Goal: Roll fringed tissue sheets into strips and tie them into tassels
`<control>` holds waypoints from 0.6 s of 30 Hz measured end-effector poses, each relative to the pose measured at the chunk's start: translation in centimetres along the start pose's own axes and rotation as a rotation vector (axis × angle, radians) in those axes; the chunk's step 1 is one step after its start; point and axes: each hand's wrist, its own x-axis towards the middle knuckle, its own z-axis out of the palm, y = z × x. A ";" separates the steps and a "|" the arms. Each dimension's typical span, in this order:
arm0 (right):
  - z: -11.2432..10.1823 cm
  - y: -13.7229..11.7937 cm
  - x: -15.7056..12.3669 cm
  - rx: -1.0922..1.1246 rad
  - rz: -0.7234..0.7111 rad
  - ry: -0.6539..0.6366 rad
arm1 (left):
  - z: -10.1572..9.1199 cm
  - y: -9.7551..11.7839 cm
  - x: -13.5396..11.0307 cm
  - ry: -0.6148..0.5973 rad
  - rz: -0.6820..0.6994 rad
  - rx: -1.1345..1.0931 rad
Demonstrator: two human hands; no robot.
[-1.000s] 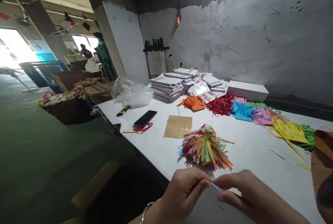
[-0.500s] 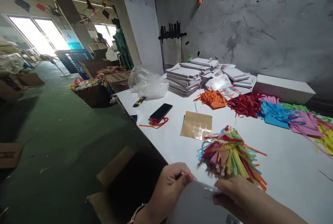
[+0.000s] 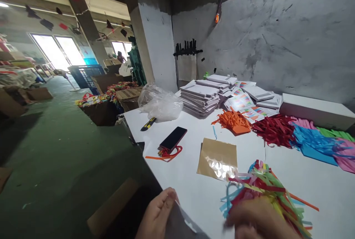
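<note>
- Pinches one thin pale-white sheet of paper or card (image 3: 177,224) by its edge, thumb closed against fingers of the left hand (image 3: 158,213); runs out of view at the bottom.
- Half curls, in a blur, the fingers of the right hand (image 3: 256,218); cannot tell of any hold or touch there.
- Partly behind the right hand, one round pompom of multicoloured paper strips (image 3: 273,179).
- Near the pompom, flat on one white tabletop (image 3: 172,176): one square gold-brown sheet (image 3: 216,154) with several shiny round spots; just beyond, one short light-blue strip (image 3: 214,132).
- Farther left: one black phone with a red edge (image 3: 174,138), one yellow-and-black cutter knife (image 3: 148,124), one crumpled clear plastic bag (image 3: 162,105).
- To the right, six fringed paper bundles in view: one orange (image 3: 234,120), one dark red (image 3: 273,130), one blue (image 3: 316,142), one green, two pink.
- Behind: one long white box (image 3: 316,111); stacked white cards (image 3: 199,98), too overlapped to count, some with multicoloured print too small to read.
</note>
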 end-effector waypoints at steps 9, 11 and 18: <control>-0.4 16.3 13.9 0.090 0.550 -0.191 | 0.4 2.9 9.8 -0.148 0.082 0.775; 1.3 17.3 13.9 0.154 0.551 -0.256 | 1.2 3.4 12.5 -0.111 0.105 0.792; 1.9 16.3 13.0 0.371 0.402 -0.312 | 4.2 3.3 20.0 -0.240 0.086 0.795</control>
